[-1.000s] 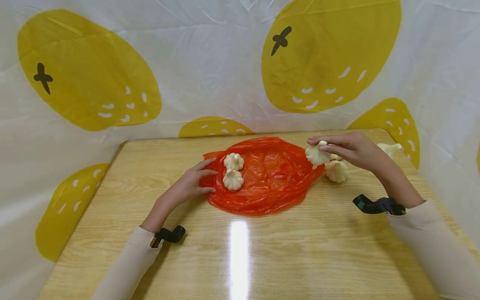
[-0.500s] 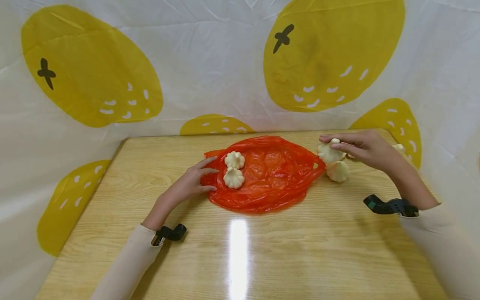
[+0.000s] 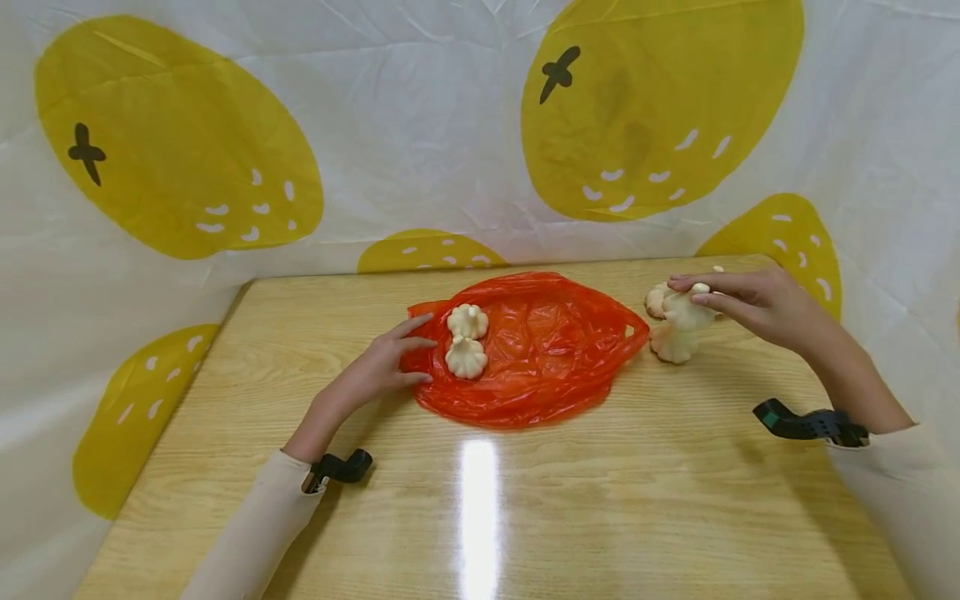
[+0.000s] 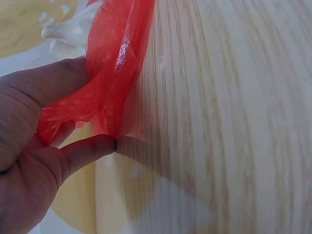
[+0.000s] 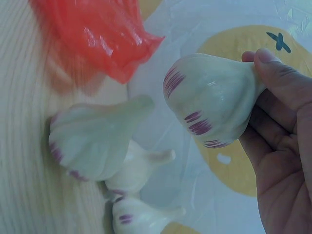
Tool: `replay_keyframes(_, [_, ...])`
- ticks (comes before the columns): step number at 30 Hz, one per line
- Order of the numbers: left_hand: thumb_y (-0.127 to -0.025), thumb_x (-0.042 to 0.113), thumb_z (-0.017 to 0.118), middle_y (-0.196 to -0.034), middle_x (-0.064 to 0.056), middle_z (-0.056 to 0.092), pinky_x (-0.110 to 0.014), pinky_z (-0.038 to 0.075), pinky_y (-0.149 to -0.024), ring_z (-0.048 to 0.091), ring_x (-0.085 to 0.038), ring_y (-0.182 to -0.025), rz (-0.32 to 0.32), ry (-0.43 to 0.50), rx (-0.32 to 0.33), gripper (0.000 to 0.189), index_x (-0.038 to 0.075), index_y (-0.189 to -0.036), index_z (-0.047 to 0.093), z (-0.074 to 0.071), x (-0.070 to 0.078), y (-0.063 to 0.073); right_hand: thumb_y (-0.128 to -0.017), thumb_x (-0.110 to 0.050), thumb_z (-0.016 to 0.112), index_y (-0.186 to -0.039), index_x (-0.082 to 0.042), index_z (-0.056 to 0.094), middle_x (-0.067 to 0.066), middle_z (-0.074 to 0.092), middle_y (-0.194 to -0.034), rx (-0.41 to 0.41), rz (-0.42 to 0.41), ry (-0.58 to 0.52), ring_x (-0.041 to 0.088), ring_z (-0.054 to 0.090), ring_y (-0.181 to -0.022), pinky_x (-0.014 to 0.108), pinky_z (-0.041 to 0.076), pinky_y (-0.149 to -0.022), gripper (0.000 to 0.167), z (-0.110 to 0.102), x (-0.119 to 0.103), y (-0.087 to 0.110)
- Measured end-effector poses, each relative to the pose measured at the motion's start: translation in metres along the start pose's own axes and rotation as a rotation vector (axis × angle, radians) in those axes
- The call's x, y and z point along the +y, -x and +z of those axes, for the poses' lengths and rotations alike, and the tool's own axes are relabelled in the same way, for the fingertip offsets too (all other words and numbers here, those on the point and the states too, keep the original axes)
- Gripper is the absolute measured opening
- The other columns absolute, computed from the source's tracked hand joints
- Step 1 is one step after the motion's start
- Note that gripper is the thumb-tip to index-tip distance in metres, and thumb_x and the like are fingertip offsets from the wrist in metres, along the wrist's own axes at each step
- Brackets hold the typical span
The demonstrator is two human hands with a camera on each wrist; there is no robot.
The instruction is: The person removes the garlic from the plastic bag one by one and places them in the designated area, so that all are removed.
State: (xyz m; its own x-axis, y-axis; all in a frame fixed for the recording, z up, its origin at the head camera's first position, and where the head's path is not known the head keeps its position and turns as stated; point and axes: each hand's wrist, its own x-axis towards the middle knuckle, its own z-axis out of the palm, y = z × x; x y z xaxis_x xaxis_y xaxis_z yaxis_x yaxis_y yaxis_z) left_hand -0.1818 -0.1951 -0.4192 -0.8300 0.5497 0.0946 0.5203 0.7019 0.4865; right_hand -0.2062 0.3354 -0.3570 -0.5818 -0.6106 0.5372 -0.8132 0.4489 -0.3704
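On the table lies a red plastic bag [image 3: 540,342], its left edge touched by the spread, fairly straight fingers of my left hand [image 3: 382,362]. In the left wrist view, red film [image 4: 117,63] runs between the thumb and fingers. Two pale garlic bulbs [image 3: 467,358] rest on the bag's left part. My right hand [image 3: 783,308] holds another garlic bulb [image 5: 209,97] by its neck, raised beside the bag's right end. Under it a garlic bulb [image 5: 92,141] with purple streaks sits on the table, with further bulbs [image 5: 141,217] behind it.
The wooden table [image 3: 562,500] extends in front of the bag. A white cloth [image 3: 420,125] printed with yellow fruit hangs behind and at both sides. Each wrist wears a black camera mount [image 3: 810,423].
My right hand has moved to the right, away from the bag, with the garlic bulb still held, passing over the bulbs on the table. My left hand stays at the bag's edge.
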Motion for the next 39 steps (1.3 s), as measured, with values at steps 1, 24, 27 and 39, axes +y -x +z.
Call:
replay_keyframes(1, [-0.083, 0.011, 0.085, -0.162, -0.017, 0.034, -0.053, 0.035, -0.117, 0.037, -0.043, -0.145, 0.001, 0.000, 0.000, 0.049, -0.005, -0.127, 0.068, 0.000, 0.000, 0.000, -0.088, 0.013, 0.068, -0.122, -0.001, 0.073, 0.001, 0.075, -0.120, 0.006, 0.004, 0.009, -0.007, 0.061, -0.076, 0.006, 0.045, -0.075, 0.037, 0.000, 0.001, 0.002])
replay_keyframes(24, [-0.083, 0.012, 0.085, -0.162, -0.017, 0.034, -0.053, 0.036, -0.117, 0.038, -0.042, -0.145, 0.002, -0.001, 0.000, 0.050, -0.004, -0.127, 0.068, 0.001, -0.002, -0.001, -0.092, 0.009, 0.066, -0.124, -0.010, 0.074, -0.019, 0.070, -0.124, -0.008, 0.149, 0.088, -0.009, 0.062, -0.088, 0.007, 0.045, -0.068, 0.038, -0.018, 0.003, 0.031])
replay_keyframes(27, [-0.083, 0.012, 0.085, -0.162, -0.018, 0.034, -0.053, 0.036, -0.117, 0.038, -0.042, -0.145, 0.000, -0.002, 0.001, 0.049, -0.004, -0.127, 0.068, 0.002, -0.002, -0.001, -0.092, 0.009, 0.066, -0.124, -0.011, 0.074, -0.016, 0.071, -0.124, -0.016, 0.146, 0.085, -0.011, 0.062, -0.091, 0.006, 0.046, -0.070, 0.039, -0.018, 0.005, 0.034])
replay_keyframes(39, [-0.084, 0.013, 0.085, -0.162, -0.017, 0.034, -0.052, 0.035, -0.118, 0.038, -0.042, -0.145, 0.002, -0.011, 0.011, 0.050, -0.004, -0.127, 0.068, 0.004, -0.003, 0.000, -0.088, 0.017, 0.065, -0.123, -0.005, 0.074, -0.023, 0.067, -0.124, -0.038, 0.122, 0.073, -0.015, 0.062, -0.100, 0.003, 0.046, -0.079, 0.042, -0.016, 0.018, 0.043])
